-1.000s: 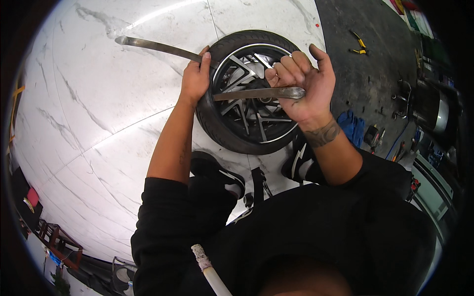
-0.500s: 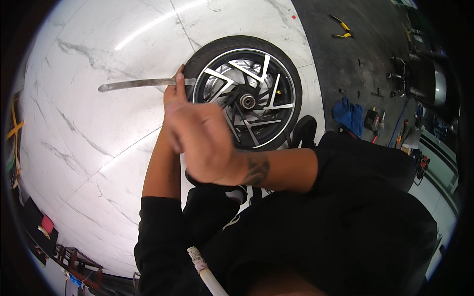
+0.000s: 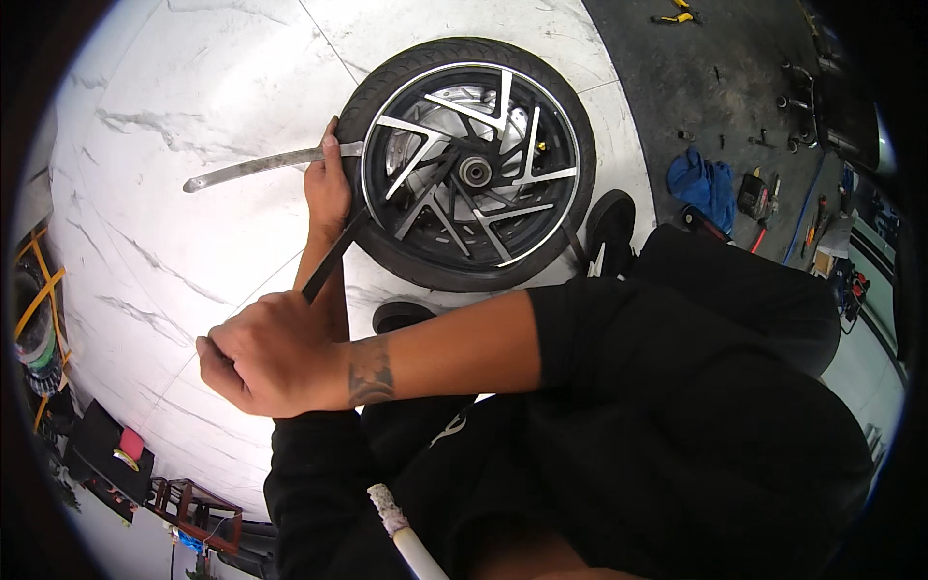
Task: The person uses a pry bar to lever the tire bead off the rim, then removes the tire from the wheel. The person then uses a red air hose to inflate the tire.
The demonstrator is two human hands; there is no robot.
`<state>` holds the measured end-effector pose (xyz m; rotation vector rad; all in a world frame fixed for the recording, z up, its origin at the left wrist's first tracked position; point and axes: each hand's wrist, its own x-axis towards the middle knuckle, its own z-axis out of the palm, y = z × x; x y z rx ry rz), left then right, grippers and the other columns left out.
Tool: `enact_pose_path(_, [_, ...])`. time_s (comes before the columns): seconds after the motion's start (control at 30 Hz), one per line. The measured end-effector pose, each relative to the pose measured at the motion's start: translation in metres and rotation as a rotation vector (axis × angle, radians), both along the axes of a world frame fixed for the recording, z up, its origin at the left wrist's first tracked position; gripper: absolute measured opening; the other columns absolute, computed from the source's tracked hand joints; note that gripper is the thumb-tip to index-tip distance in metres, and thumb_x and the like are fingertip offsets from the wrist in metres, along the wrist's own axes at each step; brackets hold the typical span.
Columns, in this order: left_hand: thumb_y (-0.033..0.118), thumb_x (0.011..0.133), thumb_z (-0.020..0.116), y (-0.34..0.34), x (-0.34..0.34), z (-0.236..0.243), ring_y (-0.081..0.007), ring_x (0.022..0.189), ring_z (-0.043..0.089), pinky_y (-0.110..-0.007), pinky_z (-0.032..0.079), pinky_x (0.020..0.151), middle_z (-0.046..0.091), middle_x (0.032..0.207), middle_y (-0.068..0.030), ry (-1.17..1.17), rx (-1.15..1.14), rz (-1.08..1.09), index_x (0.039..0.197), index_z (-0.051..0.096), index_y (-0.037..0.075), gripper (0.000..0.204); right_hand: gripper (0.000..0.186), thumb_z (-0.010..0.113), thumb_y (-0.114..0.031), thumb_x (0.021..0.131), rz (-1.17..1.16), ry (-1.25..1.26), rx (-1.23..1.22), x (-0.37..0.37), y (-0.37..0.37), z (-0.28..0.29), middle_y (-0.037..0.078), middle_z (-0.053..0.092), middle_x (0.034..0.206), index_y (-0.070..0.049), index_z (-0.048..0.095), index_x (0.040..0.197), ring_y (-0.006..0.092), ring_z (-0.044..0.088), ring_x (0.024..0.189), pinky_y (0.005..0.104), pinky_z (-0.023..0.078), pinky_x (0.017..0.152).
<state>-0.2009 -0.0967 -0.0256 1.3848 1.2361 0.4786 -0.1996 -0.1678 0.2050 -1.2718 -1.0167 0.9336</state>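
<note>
- Now we find the right hand [image 3: 275, 353] to the left of the left fingers and nearer the body; a second earlier it is raised over the wheel [image 3: 475, 172].
- We note that its dark lever [image 3: 333, 259] no longer lies across the spokes but slants from the clenched fingers up to the tyre [image 3: 454, 277].
- We judge that this gives the work a second lever at the same stretch of edge, ready for prying, while the left hand [image 3: 329, 188] seems to steady the first.
- Pose: we see the right forearm [image 3: 445, 372] cross over the left arm, back of the hand uppermost; the left forearm [image 3: 319, 253] reaches outward beneath.
- Fingers: we read the right as clenched about the dark lever, the left as grasping the pale lever [image 3: 251, 168]; their hidden undersides we cannot tell.
- We locate the wheel just right of the left fingers, apart from the right knuckles.
</note>
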Motion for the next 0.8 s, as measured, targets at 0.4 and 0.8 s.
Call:
enact_pose_path(0.4, [0.034,0.112,0.065,0.0,-0.01,-0.011,-0.0223,0.13,0.062,-0.033,0.043,0.117,0.071,0.14,-0.0158,-0.288,-0.188,0.17,0.142,0.068,-0.006,0.05,0.06,0.062,-0.04,0.099,0.396,-0.39,-0.189,-0.068,0.049,-0.087,0.013,0.057,0.045,-0.007,0.063,0.049,0.0285,0.052,0.037,0.0437,0.039,0.043])
enact_pose_path(0.8, [0.025,0.102,0.077,0.012,-0.021,-0.021,-0.0229,0.14,0.056,-0.034,0.041,0.12,0.063,0.151,-0.0124,-0.519,-0.299,0.08,0.133,0.074,-0.004,0.042,0.072,0.058,-0.069,0.103,0.545,-0.45,-0.248,-0.049,0.109,-0.112,0.015,0.071,0.068,-0.002,0.074,0.082,0.0322,0.073,0.067,0.0466,0.058,0.066])
